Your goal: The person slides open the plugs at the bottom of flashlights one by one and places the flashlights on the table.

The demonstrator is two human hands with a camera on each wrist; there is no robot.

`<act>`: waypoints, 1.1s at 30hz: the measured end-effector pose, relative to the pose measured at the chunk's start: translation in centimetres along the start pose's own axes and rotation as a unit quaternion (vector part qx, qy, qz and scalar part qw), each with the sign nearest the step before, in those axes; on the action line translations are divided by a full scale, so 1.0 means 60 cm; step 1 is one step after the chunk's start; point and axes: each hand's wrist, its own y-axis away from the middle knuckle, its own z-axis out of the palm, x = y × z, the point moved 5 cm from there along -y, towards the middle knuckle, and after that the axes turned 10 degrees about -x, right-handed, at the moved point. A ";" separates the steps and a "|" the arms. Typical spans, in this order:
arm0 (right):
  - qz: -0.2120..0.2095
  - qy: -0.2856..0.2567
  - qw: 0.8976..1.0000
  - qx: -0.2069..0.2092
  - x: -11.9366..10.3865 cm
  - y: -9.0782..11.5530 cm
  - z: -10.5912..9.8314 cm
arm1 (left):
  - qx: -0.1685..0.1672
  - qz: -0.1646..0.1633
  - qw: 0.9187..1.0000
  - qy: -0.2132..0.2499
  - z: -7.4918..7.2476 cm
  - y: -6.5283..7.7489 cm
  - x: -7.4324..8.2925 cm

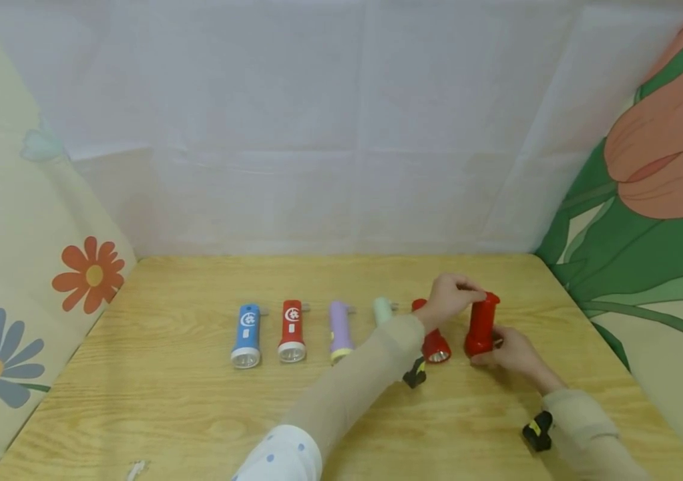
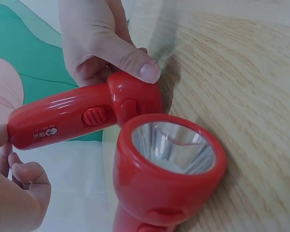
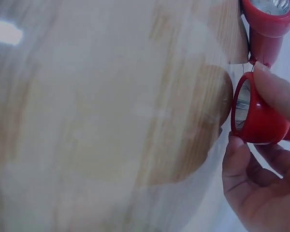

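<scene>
A red flashlight point(image 1: 481, 327) stands nearly upright, lens end down, at the right of the table. My right hand point(image 1: 514, 351) grips its wide head, with the thumb on the rim in the left wrist view. At the tail end on top, my left hand point(image 1: 450, 297) holds it with the fingertips. Part of the flashlight's lens point(image 3: 242, 106) shows in the right wrist view, so the head is tipped a little. Just left of it lies a second red flashlight point(image 2: 169, 188), lens toward me, partly behind my left hand and wrist in the head view.
Farther left lie a blue flashlight point(image 1: 247, 337), a red-and-white flashlight point(image 1: 292, 331), a purple flashlight point(image 1: 339, 327) and a mint flashlight point(image 1: 382, 309), partly covered by my left arm. A small white scrap point(image 1: 135, 469) lies near the front edge. White cloth point(image 1: 341, 133) hangs behind the table.
</scene>
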 end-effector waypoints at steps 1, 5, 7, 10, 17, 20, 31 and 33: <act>-0.002 0.003 1.000 0.001 0.000 0.000 0.000 | 0.001 -0.002 1.000 0.004 -0.001 0.001 0.000; -0.017 -0.009 1.000 -0.007 0.002 0.000 -0.001 | 0.009 -0.010 1.000 0.026 -0.004 0.004 0.000; -0.022 -0.015 1.000 -0.012 0.005 0.000 -0.002 | 0.009 -0.012 0.999 0.037 -0.005 0.005 -0.001; -0.020 -0.022 0.999 -0.016 0.011 -0.001 -0.002 | -0.002 -0.010 0.999 0.051 -0.005 0.005 -0.002; -0.013 -0.006 1.000 -0.006 0.005 -0.004 -0.004 | -0.035 -0.007 0.998 0.054 0.001 0.005 -0.005; -0.010 0.017 1.000 0.002 -0.001 -0.004 -0.005 | -0.053 -0.007 0.997 0.051 0.005 0.005 -0.004; -0.013 0.029 0.999 -0.007 0.003 -0.016 -0.006 | -0.057 -0.006 0.997 0.044 0.010 0.010 0.004; -0.015 0.017 1.000 -0.009 0.005 -0.018 -0.005 | -0.059 -0.004 0.998 0.036 0.011 0.010 0.004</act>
